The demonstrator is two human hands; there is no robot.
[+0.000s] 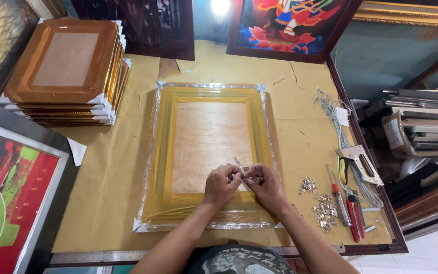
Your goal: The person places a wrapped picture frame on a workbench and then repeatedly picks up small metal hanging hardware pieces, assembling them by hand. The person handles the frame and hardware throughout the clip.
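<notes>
Yellow-brown paper covers the bench (112, 167), seen from a head-worn camera looking down. At the bench's left edge leans a bright painting (6, 203) in red, green and yellow with a pale frame, and in the far left corner sits a stack of gold frames (67, 71), face down, corners capped in white. In the middle of the bench lies a gold picture frame (206, 152), back upward, wrapped in clear film, its plywood backing board (206, 137) showing. Over the near edge of that board the left hand (220, 185) and the right hand (265, 186) meet, fingertips pinched together around a small metal hanger fitting (239, 165); both are closed tight on it, though how the fingers divide the grip is too small to tell. To do this well, it seems wise to keep the fitting flat against the board, centred between the frame's sides, and held steady with one hand while the other works. Right of the hands, near the bench's front right corner, lies a scatter of small metal fittings (323, 208), then a red-handled screwdriver (338, 198), red pliers (353, 215), a staple gun (361, 162) and, along the right edge, a bundle of pale wire (333, 111). A colourful framed picture (290, 25) leans at the far edge.
</notes>
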